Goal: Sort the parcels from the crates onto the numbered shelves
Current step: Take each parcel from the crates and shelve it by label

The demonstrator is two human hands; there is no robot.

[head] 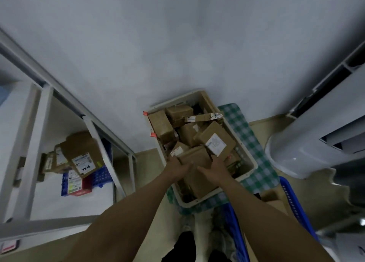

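Where the left fingers and right fingers close on opposite edges of a brown parcel, the left hand and right hand hold it between them, just below frame centre. It lies on top of other taped parcels in a beige crate, which rests on a green checked cloth. At left of frame, a white shelf carries labelled boxes beside a blue crate.

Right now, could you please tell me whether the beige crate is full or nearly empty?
Full: brown parcels are heaped up to the rim of the crate, several tilted and overlapping.
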